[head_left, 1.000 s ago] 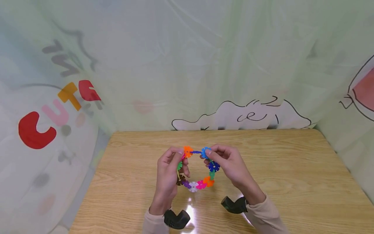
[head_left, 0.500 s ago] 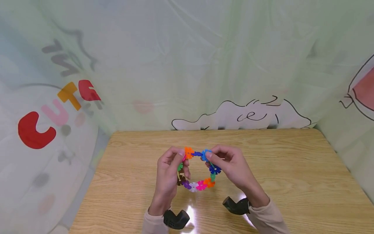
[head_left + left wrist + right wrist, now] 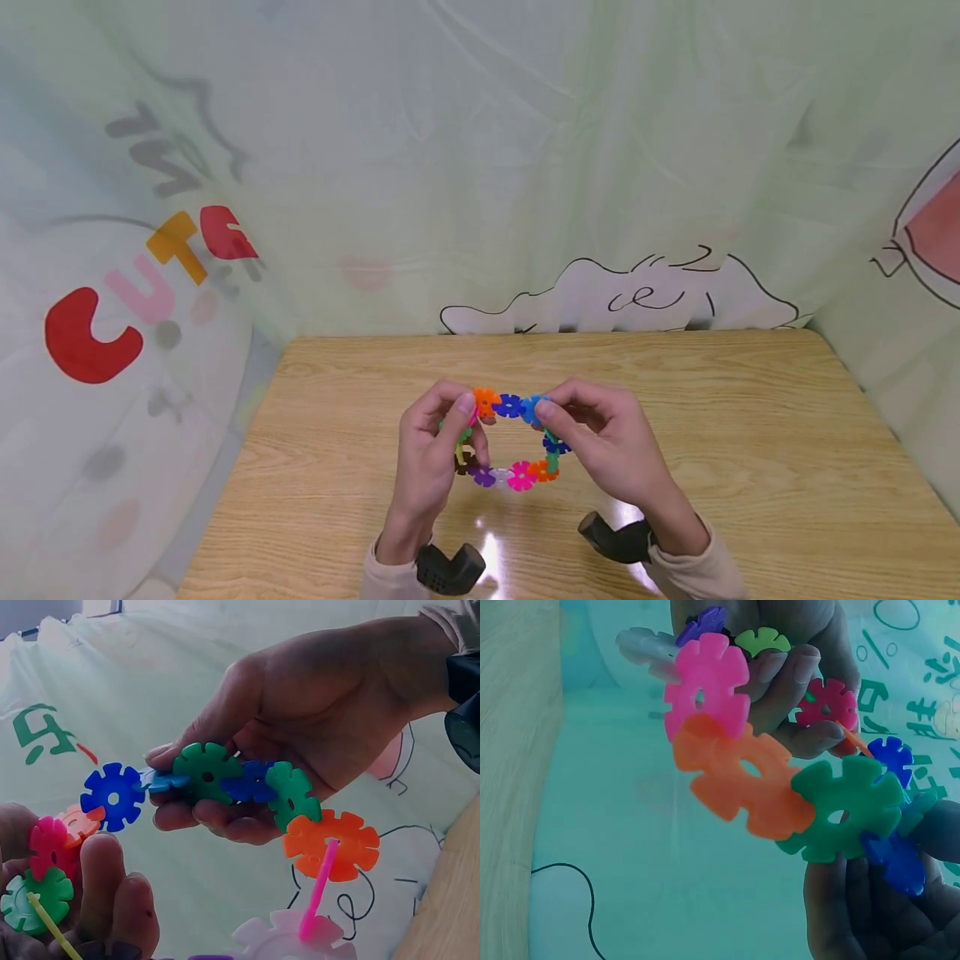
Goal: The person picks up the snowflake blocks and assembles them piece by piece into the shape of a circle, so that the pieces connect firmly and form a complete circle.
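Observation:
Interlocking snowflake discs form a many-coloured ring, held up between both hands. My left hand (image 3: 429,450) pinches the ring's left end between thumb and fingers, by a pink disc beside the orange disc (image 3: 486,403). With thumb and forefinger my right hand (image 3: 618,442) grips the light blue disc (image 3: 533,409). Between them a dark blue disc (image 3: 509,406) links orange to light blue. Along the near side hang purple, white, pink (image 3: 522,476) and orange discs. Green discs (image 3: 208,774) show by the right fingers in the left wrist view. The fingers partly hide both sides.
Below the hands lies a wooden table (image 3: 712,433), reaching back to a pale printed curtain (image 3: 480,167). Curtain also hangs on the left and right sides. A black camera (image 3: 617,537) is strapped to each wrist.
The right hand has moved slightly right and nearer the body. The dark blue disc has turned from edge-on to face-on, and the ring has become wider and flatter.

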Demonstrator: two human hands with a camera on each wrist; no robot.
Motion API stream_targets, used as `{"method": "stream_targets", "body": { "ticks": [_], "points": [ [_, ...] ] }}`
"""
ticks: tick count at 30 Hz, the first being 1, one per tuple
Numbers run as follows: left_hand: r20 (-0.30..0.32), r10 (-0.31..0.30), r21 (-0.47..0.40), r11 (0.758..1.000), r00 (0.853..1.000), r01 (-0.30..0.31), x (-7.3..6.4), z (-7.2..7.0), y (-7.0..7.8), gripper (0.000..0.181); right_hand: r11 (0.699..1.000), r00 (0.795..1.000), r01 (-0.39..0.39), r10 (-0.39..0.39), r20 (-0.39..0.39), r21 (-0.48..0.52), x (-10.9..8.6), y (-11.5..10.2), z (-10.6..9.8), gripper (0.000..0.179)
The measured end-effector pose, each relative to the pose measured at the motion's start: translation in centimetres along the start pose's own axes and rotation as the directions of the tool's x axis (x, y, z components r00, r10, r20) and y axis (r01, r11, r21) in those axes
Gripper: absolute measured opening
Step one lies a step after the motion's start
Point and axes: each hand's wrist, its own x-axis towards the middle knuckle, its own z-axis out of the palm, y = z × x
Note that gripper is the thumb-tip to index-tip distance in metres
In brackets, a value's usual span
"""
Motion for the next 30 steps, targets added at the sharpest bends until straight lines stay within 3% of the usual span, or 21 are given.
{"method": "stream_targets", "body": {
  "ticks": [9, 16, 24, 30],
  "points": [
    [0.035, 0.114, 0.028, 0.993, 0.993, -0.115, 0.0, 0.0, -0.1, 0.015, 1.000, 0.999, 0.025, -0.025, -0.028, -0.002, -0.1, -0.4, 0.4, 0.016],
    [0.061, 0.153, 0.018, 0.988, 0.986, -0.154, 0.0, 0.0, -0.3, 0.014, 1.000, 0.998, 0.025, -0.024, -0.060, 0.015, -0.3, -0.6, 0.6, 0.015],
    [0.072, 0.189, 0.005, 0.982, 0.979, -0.190, 0.0, 0.1, -0.2, 0.014, 0.994, 0.994, 0.077, -0.071, -0.087, 0.076, -0.5, -0.8, 1.1, 0.019],
    [0.099, 0.240, -0.017, 0.971, 0.966, -0.239, 0.0, 0.2, -0.1, 0.014, 0.994, 0.989, 0.092, -0.083, -0.120, 0.067, -0.8, -0.9, 1.4, 0.020]
  ]
}}
